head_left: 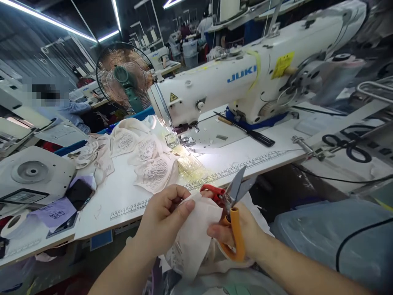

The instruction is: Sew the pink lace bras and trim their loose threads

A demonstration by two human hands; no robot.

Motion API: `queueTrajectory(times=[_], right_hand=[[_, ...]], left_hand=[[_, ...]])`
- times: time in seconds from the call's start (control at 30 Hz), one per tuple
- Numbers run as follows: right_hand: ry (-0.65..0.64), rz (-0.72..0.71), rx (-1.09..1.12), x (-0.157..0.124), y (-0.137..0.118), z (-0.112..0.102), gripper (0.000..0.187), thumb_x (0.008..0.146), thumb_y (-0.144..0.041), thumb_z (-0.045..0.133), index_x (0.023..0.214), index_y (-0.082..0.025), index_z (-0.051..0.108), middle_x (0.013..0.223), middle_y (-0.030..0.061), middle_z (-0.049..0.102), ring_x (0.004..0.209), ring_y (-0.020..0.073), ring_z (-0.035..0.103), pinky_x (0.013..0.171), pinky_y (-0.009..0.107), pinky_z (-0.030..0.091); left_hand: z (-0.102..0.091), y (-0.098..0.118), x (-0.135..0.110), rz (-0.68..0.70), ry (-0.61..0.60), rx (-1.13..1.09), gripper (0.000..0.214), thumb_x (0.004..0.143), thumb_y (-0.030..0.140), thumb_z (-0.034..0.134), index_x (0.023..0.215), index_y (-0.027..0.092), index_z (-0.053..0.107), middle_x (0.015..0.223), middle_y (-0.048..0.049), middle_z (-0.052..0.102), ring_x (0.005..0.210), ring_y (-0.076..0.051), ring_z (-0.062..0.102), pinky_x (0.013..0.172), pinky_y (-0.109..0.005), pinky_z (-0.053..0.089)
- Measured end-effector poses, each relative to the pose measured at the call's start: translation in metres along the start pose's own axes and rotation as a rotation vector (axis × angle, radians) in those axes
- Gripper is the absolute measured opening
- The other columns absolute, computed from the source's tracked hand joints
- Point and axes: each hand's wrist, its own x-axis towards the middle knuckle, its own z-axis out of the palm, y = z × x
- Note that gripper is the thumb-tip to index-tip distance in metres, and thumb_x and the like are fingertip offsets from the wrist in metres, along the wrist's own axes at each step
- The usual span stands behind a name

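My left hand (pixel 162 219) pinches the upper edge of a white lace garment (pixel 198 227) between thumb and fingers. The cloth hangs down over my lap, with lace showing at its lower left. Scissors (pixel 229 201) with one orange and one red handle sit in my right hand (pixel 250 229), their blades parted and pointing up and away from me. My right thumb also lies against the cloth; whether it grips the cloth is hidden. Just beyond my hands, several white lace bras (pixel 155 172) are piled on the sewing table (pixel 129 196).
A JUKI sewing machine (pixel 211 84) stands lit at the needle, with a black-handled tool (pixel 260 138) beside it. A fan (pixel 123 76) is behind. At left are a phone (pixel 79 193), a paper roll (pixel 15 224) and a person in a striped sleeve (pixel 75 110). Plastic bags (pixel 331 237) lie right.
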Motion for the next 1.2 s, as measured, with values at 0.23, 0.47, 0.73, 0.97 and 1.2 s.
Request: queueTrajectory(times=[0.23,0.47,0.73,0.97,1.2], right_hand=[[0.172,0.12,-0.123,-0.006,0.015,-0.001,0.031,0.073,-0.038,0.07,0.093,-0.023,0.052,0.083,0.0024,0.061,0.073,0.0179,0.058,0.067,0.03,0.05],[0.149,0.15,-0.19,-0.006,-0.005,0.005,0.03,0.076,-0.046,0.063,0.09,-0.021,0.051,0.068,-0.0011,0.054,0.06,0.0146,0.052,0.056,0.026,0.048],[0.28,0.172,-0.459,-0.028,-0.006,-0.021,0.022,0.075,-0.038,0.066,0.075,-0.021,0.051,0.059,-0.0027,0.049,0.05,0.0118,0.045,0.043,0.021,0.042],[0.269,0.14,-0.569,-0.032,-0.016,-0.043,0.021,0.074,-0.038,0.067,0.081,-0.023,0.053,0.079,0.0034,0.062,0.068,0.0179,0.058,0.06,0.029,0.05],[0.092,0.179,-0.674,-0.014,-0.038,-0.045,0.026,0.072,-0.031,0.071,0.088,-0.023,0.052,0.097,0.0064,0.063,0.085,0.0232,0.059,0.067,0.033,0.05]], left_hand=[[0.008,-0.039,-0.004,-0.025,0.134,-0.113,0.03,0.076,0.043,0.061,0.072,0.015,0.052,0.062,0.0013,0.049,0.053,-0.007,0.041,0.047,-0.017,0.033],[0.011,-0.029,-0.015,-0.106,0.168,-0.255,0.04,0.068,0.051,0.067,0.069,0.015,0.05,0.057,0.0035,0.046,0.049,-0.006,0.037,0.045,-0.016,0.029],[0.052,-0.06,-0.011,-0.189,0.148,-0.562,0.045,0.063,0.054,0.071,0.069,0.016,0.046,0.058,0.0046,0.045,0.048,-0.006,0.036,0.044,-0.017,0.028],[0.062,-0.073,0.0,-0.18,0.058,-0.543,0.04,0.07,0.05,0.066,0.07,0.017,0.045,0.059,0.0045,0.044,0.049,-0.006,0.036,0.046,-0.019,0.028],[0.059,-0.064,-0.003,-0.1,0.016,-0.29,0.037,0.076,0.052,0.057,0.069,0.017,0.046,0.059,0.0031,0.043,0.052,-0.009,0.038,0.047,-0.021,0.029]])
